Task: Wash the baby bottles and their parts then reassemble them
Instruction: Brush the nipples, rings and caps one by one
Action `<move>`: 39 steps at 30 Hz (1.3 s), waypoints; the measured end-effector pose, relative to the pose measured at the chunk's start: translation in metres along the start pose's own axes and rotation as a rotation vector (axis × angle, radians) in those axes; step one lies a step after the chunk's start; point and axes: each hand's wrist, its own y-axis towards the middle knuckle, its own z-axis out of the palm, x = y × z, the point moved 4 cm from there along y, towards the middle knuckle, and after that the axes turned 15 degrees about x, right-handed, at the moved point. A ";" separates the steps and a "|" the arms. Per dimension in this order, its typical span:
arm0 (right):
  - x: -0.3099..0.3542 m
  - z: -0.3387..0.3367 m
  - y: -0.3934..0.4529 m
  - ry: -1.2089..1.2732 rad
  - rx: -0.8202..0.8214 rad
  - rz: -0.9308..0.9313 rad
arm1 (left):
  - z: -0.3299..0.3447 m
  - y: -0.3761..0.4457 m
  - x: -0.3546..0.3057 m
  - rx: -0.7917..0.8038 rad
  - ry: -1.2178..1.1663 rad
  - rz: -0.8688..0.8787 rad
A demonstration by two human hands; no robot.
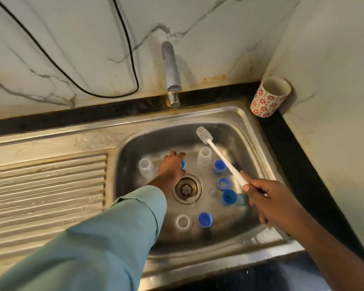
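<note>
A steel sink (248, 131) with a ribbed drainboard (46, 185) on its left is taking up most of the view, set in a dark counter against a marble-patterned wall, with a metal tap (171, 66) standing at the back edge over the basin. The baby bottle parts are lying scattered on the basin floor around the drain (186, 189). The left hand (171, 165), in a long pale-green sleeve (114, 238), is reaching down to the far side of the basin, its fingers curling over a blue part (183, 164) that is mostly hidden beneath them; whether they are actually gripping it I cannot tell. The right hand (267, 198) is holding a white bottle brush (219, 156) by the lower end of its handle, fingers wrapping tightly around it, the bristled head pointing up and away over the back of the basin. A clear bottle (145, 168) is standing just left of the left hand, another (204, 156) at the back near the brush handle, and a third (182, 222) at the front. Four blue caps and rings (205, 219) are sitting along the right side of the basin. A flower-patterned cup (269, 97) is standing on the counter in the far right corner.
</note>
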 end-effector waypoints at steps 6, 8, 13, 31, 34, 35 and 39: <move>-0.009 -0.018 0.015 0.033 0.002 0.012 | 0.017 0.043 -0.001 -0.036 -0.199 0.009; -0.009 -0.023 0.018 0.053 0.000 0.010 | 0.014 0.030 -0.013 -0.226 -0.325 0.018; -0.014 -0.032 0.023 0.097 -0.037 0.025 | 0.052 -0.018 -0.080 -0.249 -0.184 0.416; -0.038 -0.029 0.003 0.011 -0.020 -0.008 | 0.101 0.037 -0.083 0.133 -0.128 -0.074; -0.039 -0.029 0.000 -0.043 0.003 -0.028 | 0.105 0.039 -0.074 0.152 -0.329 -0.188; -0.039 -0.029 -0.002 -0.074 0.013 -0.038 | 0.102 0.036 -0.072 0.144 -0.387 -0.205; -0.038 -0.030 -0.014 -0.254 0.046 -0.087 | 0.069 0.005 -0.062 0.017 -0.615 -0.194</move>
